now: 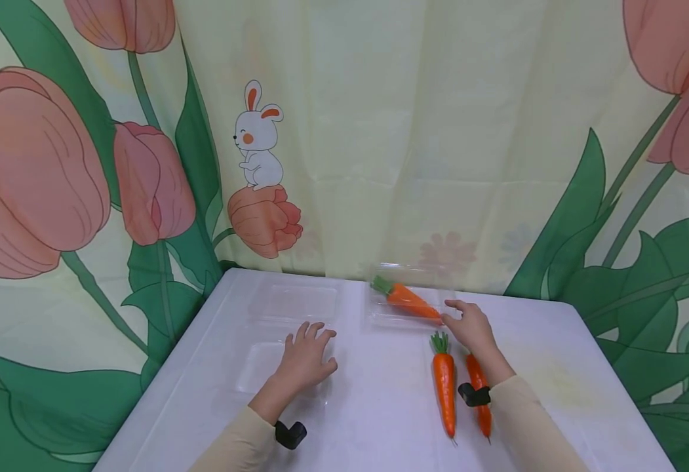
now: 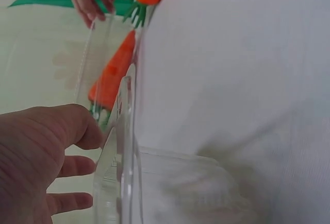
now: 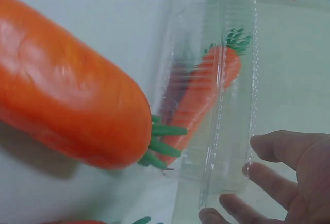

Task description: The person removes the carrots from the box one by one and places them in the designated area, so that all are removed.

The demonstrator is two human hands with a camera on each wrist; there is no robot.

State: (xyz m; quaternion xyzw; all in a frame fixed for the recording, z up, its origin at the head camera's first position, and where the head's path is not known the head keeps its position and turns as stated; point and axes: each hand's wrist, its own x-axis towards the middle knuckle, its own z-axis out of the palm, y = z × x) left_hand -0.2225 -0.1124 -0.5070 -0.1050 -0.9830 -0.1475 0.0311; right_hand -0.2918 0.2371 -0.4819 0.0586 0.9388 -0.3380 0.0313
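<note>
My right hand (image 1: 472, 326) is at the right end of a clear plastic box (image 1: 375, 316) with its lid raised. In the right wrist view the fingertips (image 3: 252, 171) lie close to the lid's edge, thumb and finger apart; contact is hard to tell. An orange carrot (image 1: 410, 301) with a green top lies slantwise inside that box. My left hand (image 1: 307, 357), fingers spread, hovers over or beside a second clear box (image 1: 255, 367), open and without contents. In the left wrist view its fingers (image 2: 72, 201) are near the plastic edge.
Two more carrots lie in front of the filled box: one carrot (image 1: 444, 387) in plain sight, the other carrot (image 1: 477, 375) partly under my right wrist. The open box's other clear half (image 1: 297, 303) reaches toward the back edge. A tulip-print curtain (image 1: 379, 164) hangs behind the white table (image 1: 379, 406).
</note>
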